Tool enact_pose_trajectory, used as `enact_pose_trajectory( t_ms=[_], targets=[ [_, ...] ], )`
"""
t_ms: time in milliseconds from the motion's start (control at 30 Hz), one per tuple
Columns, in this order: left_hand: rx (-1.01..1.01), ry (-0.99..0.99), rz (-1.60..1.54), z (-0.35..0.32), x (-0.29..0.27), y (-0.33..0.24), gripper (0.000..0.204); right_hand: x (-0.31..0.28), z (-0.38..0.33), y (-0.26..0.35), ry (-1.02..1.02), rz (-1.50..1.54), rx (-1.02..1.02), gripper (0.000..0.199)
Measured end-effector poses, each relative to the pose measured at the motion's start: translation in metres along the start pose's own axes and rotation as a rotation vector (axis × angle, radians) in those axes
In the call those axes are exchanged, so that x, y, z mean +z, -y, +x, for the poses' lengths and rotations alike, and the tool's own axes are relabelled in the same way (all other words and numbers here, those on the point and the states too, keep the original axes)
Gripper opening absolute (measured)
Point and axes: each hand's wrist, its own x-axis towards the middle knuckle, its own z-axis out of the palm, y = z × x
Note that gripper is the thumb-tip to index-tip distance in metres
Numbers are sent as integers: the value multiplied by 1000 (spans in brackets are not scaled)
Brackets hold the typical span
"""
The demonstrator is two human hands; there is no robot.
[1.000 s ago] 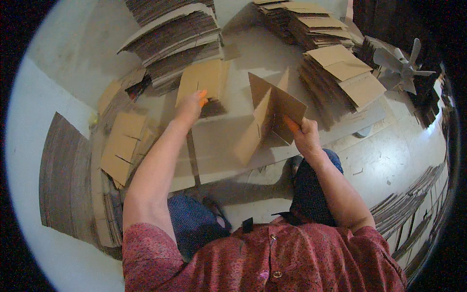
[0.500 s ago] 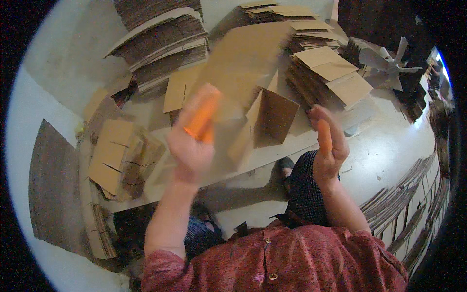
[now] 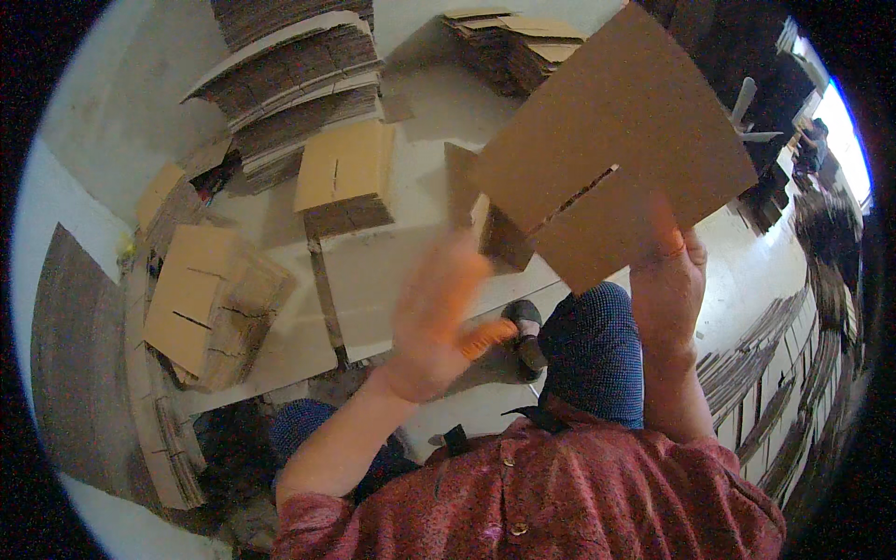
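My right hand (image 3: pixel 667 285) grips a square brown cardboard sheet (image 3: pixel 607 121) by its lower right edge, the thumb lying on the near face. The sheet is tilted up in front of me and has one dark slit (image 3: pixel 579 196) running in from its lower left edge. My left hand (image 3: pixel 439 303) is blurred, off to the left of the sheet and apart from it, with its thumb spread away from the fingers. Orange coverings show on the fingers of both hands. Partly hidden behind the sheet, a folded cardboard piece (image 3: pixel 506 241) stands on the pale work surface (image 3: pixel 411 233).
A short stack of slotted cardboard (image 3: pixel 345 168) lies left of centre, another stack (image 3: pixel 191 299) farther left. Tall cardboard piles (image 3: pixel 308 84) rise at the back left, with a flat pile (image 3: pixel 513 47) behind. White fan blades (image 3: pixel 745 98) show beyond the sheet. Cardboard bundles (image 3: pixel 747 373) line the right.
The sheet, blurred near my left hand before, is now raised at the right in my right hand. My left hand has moved down and right, away from it. The view has shifted slightly.
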Motion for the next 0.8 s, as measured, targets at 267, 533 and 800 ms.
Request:
enact_pose_trajectory(
  t_ms=[267, 533, 800],
  targets=[
    [-653, 90, -49, -33, 15, 20, 36, 10, 13, -18, 152, -171, -137, 21],
    [-569, 99, -8, -30, 15, 19, 24, 34, 13, -11, 123, -414, -242, 10],
    [-470, 58, -26, -41, 18, 28, 23, 35, 14, -4, 203, -607, -268, 10]
  ],
)
